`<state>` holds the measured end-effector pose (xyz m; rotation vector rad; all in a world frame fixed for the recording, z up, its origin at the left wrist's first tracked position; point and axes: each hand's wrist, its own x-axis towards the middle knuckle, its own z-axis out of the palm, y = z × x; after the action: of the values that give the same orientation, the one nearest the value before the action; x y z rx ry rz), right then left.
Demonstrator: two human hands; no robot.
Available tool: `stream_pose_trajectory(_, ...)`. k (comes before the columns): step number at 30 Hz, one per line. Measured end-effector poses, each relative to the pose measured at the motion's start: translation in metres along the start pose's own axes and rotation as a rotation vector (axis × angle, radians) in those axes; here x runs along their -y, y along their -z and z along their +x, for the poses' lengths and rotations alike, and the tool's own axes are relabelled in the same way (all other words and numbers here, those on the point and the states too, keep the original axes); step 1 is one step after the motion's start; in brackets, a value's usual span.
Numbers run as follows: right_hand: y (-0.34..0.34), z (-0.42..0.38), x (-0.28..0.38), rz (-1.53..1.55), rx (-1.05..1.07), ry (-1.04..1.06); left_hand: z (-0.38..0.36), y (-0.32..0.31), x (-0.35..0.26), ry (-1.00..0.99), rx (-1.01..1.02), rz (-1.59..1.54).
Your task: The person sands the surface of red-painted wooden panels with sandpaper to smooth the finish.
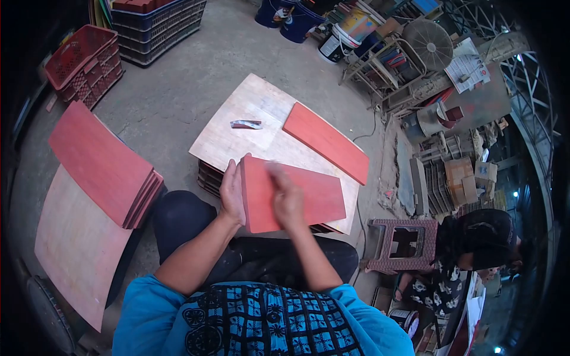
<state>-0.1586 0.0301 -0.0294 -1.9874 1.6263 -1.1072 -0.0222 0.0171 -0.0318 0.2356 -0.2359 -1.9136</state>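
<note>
A red-painted wooden board (320,199) is tilted up in front of me over the near edge of a pale plywood sheet (222,133). My left hand (231,193) is closed around the board's left end, thumb and fingers along its edge. My right hand (287,200) lies on the board's upper face with its fingers curled and blurred by motion. Whatever sits under those fingers is hidden. A second red board (326,142) lies flat on the plywood, to the right. Left of it is a small crumpled silvery strip (246,124).
To my left, several stacked red boards (101,160) rest on another pale sheet (83,243). Red and dark crates (157,26) stand at the far left. Buckets (338,41), a fan (427,44) and a plastic stool (404,243) are on the right, near another person (439,291).
</note>
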Motion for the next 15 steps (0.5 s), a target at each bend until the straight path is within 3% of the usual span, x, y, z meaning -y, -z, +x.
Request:
stream_pose_trajectory(4,0.080,-0.017,-0.110,-0.233,-0.143,-0.536,0.001,-0.005,-0.002,0.016,-0.044,0.023)
stream_pose_trajectory(7,0.097,-0.016,-0.126,-0.323,-0.146,-0.776,0.003,-0.010,-0.003,0.015,-0.068,0.043)
stream_pose_trajectory(8,0.081,-0.021,-0.128,-0.223,-0.164,-0.551,0.003,-0.012,-0.002,0.014,-0.078,0.037)
stream_pose_trajectory(10,0.041,-0.010,-0.048,-0.006,-0.049,-0.272,0.003,-0.010,-0.004,0.012,-0.065,-0.023)
stream_pose_trajectory(12,0.020,-0.012,0.008,-0.140,0.020,0.068,0.004,-0.005,-0.002,0.007,-0.070,-0.047)
stream_pose_trajectory(15,0.032,-0.018,-0.055,0.063,-0.059,-0.213,0.006,-0.001,-0.001,-0.002,-0.082,-0.014)
